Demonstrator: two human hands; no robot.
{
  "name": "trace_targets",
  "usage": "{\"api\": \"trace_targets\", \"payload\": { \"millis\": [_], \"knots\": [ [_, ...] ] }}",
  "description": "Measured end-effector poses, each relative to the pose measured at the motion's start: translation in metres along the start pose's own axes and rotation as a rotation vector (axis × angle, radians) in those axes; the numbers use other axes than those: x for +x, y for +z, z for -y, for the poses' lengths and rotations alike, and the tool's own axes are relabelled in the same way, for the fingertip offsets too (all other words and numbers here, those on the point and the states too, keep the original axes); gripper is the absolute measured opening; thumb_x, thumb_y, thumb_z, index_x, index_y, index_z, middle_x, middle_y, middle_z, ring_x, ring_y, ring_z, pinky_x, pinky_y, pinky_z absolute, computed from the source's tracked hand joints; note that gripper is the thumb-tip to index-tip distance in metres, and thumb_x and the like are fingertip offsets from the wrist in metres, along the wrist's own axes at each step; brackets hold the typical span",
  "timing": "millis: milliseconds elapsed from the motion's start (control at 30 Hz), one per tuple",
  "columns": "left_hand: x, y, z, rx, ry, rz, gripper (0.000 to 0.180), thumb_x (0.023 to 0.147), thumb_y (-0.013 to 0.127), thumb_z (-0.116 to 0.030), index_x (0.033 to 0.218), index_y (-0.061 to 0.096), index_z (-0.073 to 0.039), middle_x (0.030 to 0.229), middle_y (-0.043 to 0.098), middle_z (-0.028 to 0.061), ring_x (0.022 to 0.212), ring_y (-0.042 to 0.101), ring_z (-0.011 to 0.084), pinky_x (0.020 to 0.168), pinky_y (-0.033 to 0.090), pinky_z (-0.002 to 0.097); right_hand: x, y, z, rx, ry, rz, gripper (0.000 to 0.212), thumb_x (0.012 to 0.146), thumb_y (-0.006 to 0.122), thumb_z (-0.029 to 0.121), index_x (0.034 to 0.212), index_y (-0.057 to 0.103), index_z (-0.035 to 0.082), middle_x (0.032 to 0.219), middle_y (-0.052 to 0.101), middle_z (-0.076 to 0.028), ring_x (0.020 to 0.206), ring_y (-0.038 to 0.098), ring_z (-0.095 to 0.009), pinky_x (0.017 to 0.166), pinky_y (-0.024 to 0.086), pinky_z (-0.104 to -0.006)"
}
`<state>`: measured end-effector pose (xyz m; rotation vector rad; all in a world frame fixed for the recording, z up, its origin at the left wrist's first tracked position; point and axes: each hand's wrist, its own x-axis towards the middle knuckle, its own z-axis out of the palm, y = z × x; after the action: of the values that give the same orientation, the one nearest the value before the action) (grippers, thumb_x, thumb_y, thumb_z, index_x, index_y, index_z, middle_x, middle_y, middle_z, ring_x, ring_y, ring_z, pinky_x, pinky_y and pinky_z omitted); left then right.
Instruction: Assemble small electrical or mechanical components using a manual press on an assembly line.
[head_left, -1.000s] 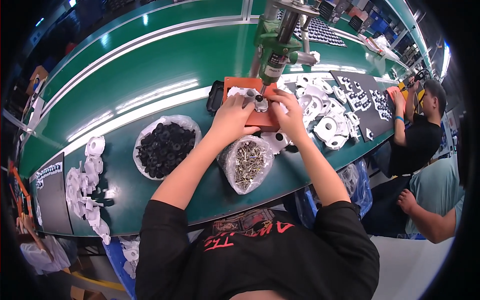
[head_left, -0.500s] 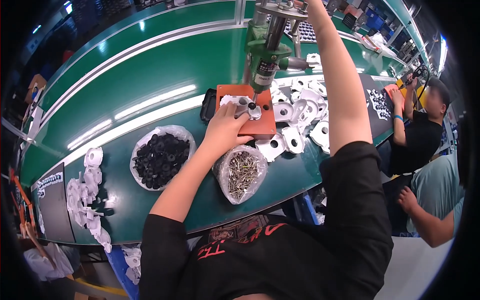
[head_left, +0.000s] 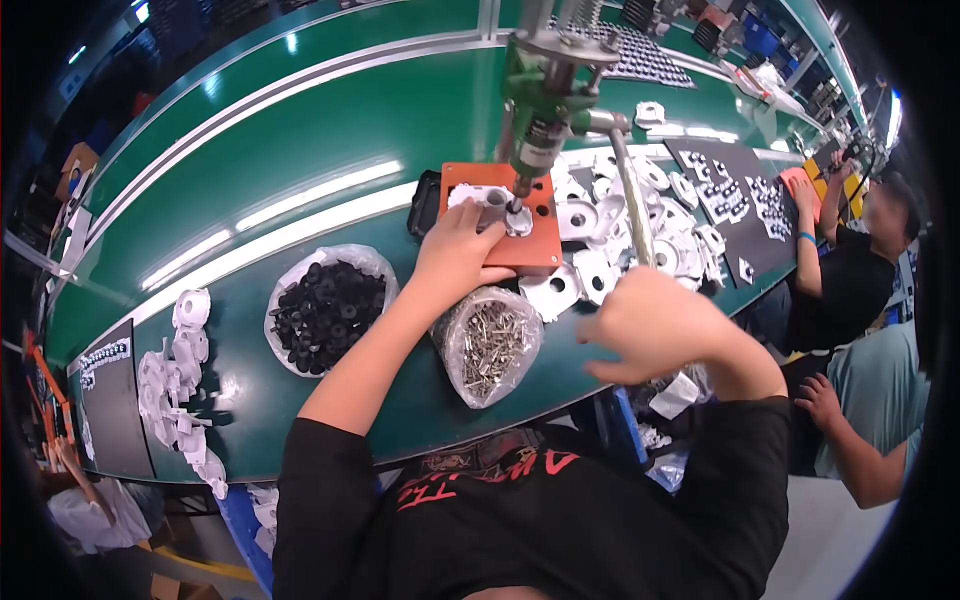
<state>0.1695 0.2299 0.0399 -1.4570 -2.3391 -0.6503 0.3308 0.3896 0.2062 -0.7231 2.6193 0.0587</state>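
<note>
A white plastic part (head_left: 470, 196) lies on an orange fixture block (head_left: 541, 250), under the tip of a green hand press (head_left: 540, 130). The fingers of my left hand (head_left: 455, 245) are closed on this part, and the thumb lies along the block's near edge. The press tip meets the part at a small dark piece (head_left: 515, 206) just beside my fingertips. My right hand (head_left: 660, 325), slightly blurred, is closed around the lower end of the metal press lever (head_left: 632, 190), which slants down on the right. The hand hides the lever's end.
A bag of black round pieces (head_left: 330, 315) and a bag of metal pins (head_left: 490, 345) stand near me. White plastic parts pile up right of the block, with more stacked parts (head_left: 175, 375) at left. On the right, a co-worker (head_left: 850, 260) sits by dark mats (head_left: 745, 210).
My right hand has come down from high up with the lever, which now slants toward me. The press tip has lowered onto the part. My left hand keeps its place on the part.
</note>
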Motion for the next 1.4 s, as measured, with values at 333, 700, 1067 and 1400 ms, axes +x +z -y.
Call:
{"api": "trace_targets", "payload": {
  "millis": [333,700,1067,1400],
  "knots": [
    [0.045,0.007,0.024,-0.165,-0.193,0.135,0.050,0.076,0.067,-0.038,0.112,0.056,-0.006,0.117,0.053,0.0193,0.112,0.049,0.0346,0.093,0.038,0.0444,-0.022,-0.093,-0.079,1.518,-0.564,-1.191,0.044,0.092,0.046,0.040,0.115,0.050,0.003,0.071,0.058,-0.006,0.060,0.057,-0.020,0.053,0.046,-0.0301],
    [0.064,-0.040,0.006,-0.042,-0.109,0.208,0.039,0.070,0.073,-0.035,0.091,0.057,-0.007,0.098,0.057,0.0135,0.097,0.053,0.0306,0.087,0.038,0.0414,0.036,-0.006,-0.141,1.230,0.232,-1.367,0.047,0.088,0.053,0.025,0.126,0.046,-0.001,0.123,0.053,-0.010,0.116,0.047,-0.017,0.096,0.036,-0.0296],
    [-0.018,-0.040,0.138,-0.306,-0.591,-0.175,0.053,0.080,0.067,-0.035,0.117,0.053,0.001,0.108,0.058,0.0220,0.101,0.057,0.0305,0.088,0.044,0.0376,0.010,0.209,-0.035,0.428,0.663,-1.076,0.035,0.079,0.063,0.010,0.112,0.056,0.003,0.123,0.050,-0.015,0.115,0.047,-0.027,0.093,0.038,-0.0349],
    [-0.189,-0.146,0.195,0.244,-0.916,-0.204,0.056,0.079,0.067,-0.035,0.126,0.048,-0.011,0.125,0.048,0.0216,0.118,0.048,0.0332,0.097,0.040,0.0410,0.055,0.215,-0.042,0.458,0.708,-1.151,0.026,0.078,0.063,0.005,0.102,0.054,-0.001,0.118,0.051,-0.017,0.108,0.051,-0.033,0.091,0.041,-0.0383]
  ]
}}
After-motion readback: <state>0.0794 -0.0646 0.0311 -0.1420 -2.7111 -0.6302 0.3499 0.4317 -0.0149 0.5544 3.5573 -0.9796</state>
